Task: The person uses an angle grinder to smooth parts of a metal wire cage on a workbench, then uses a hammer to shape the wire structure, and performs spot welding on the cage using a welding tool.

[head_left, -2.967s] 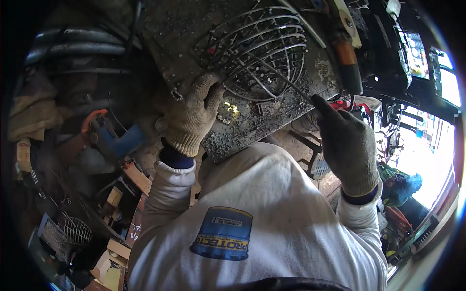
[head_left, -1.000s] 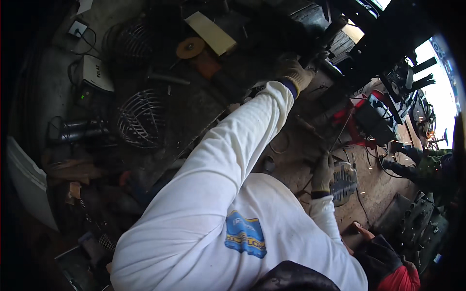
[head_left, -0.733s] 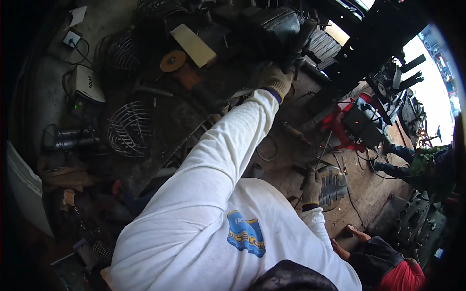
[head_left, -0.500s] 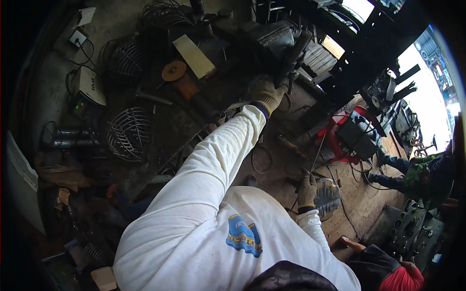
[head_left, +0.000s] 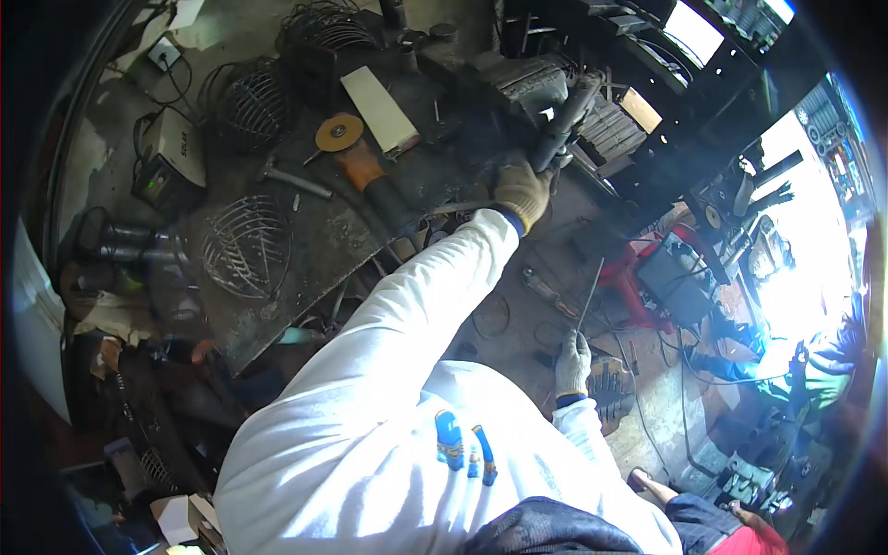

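Observation:
My left hand (head_left: 524,196), in a knitted work glove, reaches forward past the edge of the bench. Its fingers are curled at the lower end of a thick dark metal cylinder (head_left: 566,120); what lies inside the grip is hidden. Lower and to the right, my gloved right hand (head_left: 573,363) is closed on a thin straight rod (head_left: 592,296) that points up and slightly right. Beside that hand, a slotted brownish plate-like piece (head_left: 610,388) is on the floor side.
The dark bench (head_left: 324,250) carries an angle grinder (head_left: 365,176), a hammer (head_left: 296,181), a pale box (head_left: 379,109) and curved wire cages (head_left: 245,245). A red stand (head_left: 634,287) and trailing cables are to the right. Near a bright glare, a co-worker (head_left: 828,370) bends; another person (head_left: 703,518) sits at lower right.
A strong bluish-white glare has appeared by the co-worker at right, lighting my sleeves and the bench. My right hand has shifted slightly left with the rod. My left hand keeps its grip.

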Available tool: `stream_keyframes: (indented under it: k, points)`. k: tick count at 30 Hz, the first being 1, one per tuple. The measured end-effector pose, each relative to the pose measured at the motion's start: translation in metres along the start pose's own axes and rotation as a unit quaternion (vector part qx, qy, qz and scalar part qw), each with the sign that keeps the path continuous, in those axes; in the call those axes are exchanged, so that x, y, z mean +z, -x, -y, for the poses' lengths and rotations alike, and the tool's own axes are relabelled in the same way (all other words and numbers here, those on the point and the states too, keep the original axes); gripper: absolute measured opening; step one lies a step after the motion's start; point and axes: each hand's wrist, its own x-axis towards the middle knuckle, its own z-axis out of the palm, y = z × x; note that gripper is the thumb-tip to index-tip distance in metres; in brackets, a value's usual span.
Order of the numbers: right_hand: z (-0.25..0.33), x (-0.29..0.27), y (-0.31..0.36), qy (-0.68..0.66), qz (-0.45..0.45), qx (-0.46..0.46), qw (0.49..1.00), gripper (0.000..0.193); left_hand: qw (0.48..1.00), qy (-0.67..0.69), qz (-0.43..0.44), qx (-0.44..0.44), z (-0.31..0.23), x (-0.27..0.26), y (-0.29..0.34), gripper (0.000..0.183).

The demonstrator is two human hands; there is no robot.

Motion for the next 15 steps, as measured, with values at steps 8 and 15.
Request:
stream_keyframes:
  k: [8,15]
  points:
    - [-0.007,-0.013,0.0,0.013,0.014,-0.013,1.0,0.049,0.958,0.187,-0.087,0.198,-0.016,-0.047,0.029,0.045]
    - [0.034,-0.002,-0.021,-0.074,0.078,-0.214,0.971,0.041,0.864,0.456,0.157,0.143,0.039,-0.121,0.094,0.036]
